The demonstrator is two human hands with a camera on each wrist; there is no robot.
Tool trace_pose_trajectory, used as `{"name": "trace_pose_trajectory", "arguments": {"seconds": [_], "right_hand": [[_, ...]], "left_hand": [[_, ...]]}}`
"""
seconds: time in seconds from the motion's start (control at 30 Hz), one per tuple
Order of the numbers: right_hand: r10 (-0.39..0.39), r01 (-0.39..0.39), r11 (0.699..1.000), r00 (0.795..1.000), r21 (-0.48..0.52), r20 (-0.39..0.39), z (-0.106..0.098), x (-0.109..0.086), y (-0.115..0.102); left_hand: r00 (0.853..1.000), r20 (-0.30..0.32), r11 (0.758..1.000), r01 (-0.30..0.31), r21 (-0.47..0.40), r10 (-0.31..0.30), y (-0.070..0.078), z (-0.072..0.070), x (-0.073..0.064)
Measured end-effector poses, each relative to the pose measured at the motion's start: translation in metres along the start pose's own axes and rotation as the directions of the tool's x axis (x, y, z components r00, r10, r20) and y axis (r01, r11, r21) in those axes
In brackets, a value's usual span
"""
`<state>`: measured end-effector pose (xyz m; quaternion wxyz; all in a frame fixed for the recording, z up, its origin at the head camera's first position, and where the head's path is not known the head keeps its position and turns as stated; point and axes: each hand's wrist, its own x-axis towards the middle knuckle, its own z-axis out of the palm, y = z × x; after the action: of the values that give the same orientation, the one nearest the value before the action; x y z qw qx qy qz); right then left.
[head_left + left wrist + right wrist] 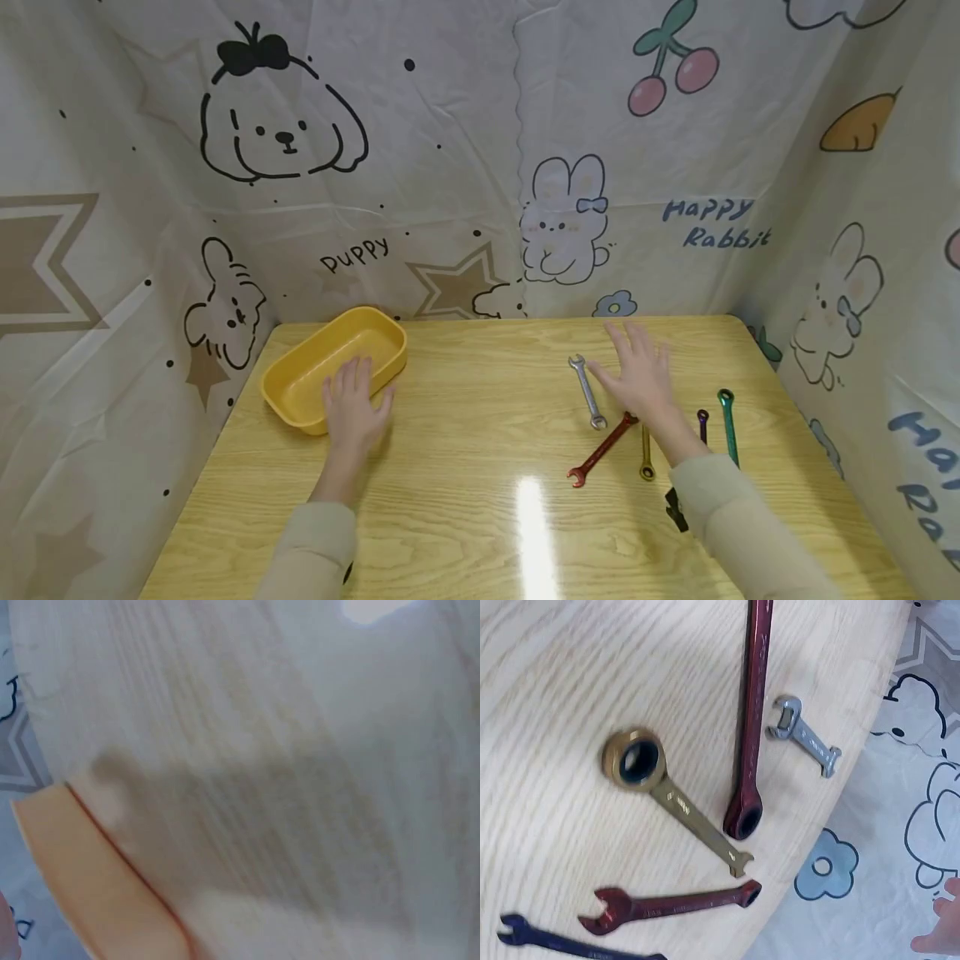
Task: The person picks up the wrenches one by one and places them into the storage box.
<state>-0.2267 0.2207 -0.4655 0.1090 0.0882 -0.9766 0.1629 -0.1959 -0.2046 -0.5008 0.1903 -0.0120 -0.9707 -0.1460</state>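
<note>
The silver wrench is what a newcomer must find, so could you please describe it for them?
On the wood-grain table, go right from the yellow tray to the long red wrench. Just beyond it lies the silver wrench. It is silver and open at both ends, whereas the long red wrench and the gold wrench each have a closed ring at one end.

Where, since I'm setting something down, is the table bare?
The broad middle of the table is free, bordered left by the yellow tray and left hand, right by the silver wrench and red wrench. Crowded: the right side, with more wrenches near the right hand.
</note>
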Motion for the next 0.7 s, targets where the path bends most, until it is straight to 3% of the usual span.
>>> {"name": "trace_pose_trajectory", "arguments": {"seconds": [0.13, 0.23, 0.43, 0.53, 0.7], "right_hand": [[0.007, -0.004, 0.998, 0.999, 0.066, -0.051, 0.012, 0.001, -0.006], [0.021, -0.011, 0.992, 0.997, 0.127, -0.074, 0.02, 0.001, -0.012], [0.055, -0.041, 0.984, 0.995, 0.171, -0.078, 0.035, 0.002, -0.024], [0.065, -0.054, 0.982, 0.996, 0.184, -0.058, 0.043, 0.003, -0.029], [0.083, -0.071, 0.969, 0.996, 0.235, -0.044, 0.052, 0.005, -0.04]], "left_hand": [[0.994, -0.106, 1.0, -0.001, -0.022, -0.001, -0.011, 0.005, -0.006], [0.981, -0.192, 0.999, -0.009, -0.051, -0.001, -0.019, 0.008, -0.01], [0.935, -0.355, 0.997, -0.007, -0.08, -0.022, -0.033, 0.012, -0.017], [0.922, -0.382, 0.997, 0.031, -0.077, -0.058, -0.039, 0.011, -0.021], [0.926, -0.34, 0.984, 0.126, -0.126, -0.163, -0.048, 0.008, -0.027]]}}
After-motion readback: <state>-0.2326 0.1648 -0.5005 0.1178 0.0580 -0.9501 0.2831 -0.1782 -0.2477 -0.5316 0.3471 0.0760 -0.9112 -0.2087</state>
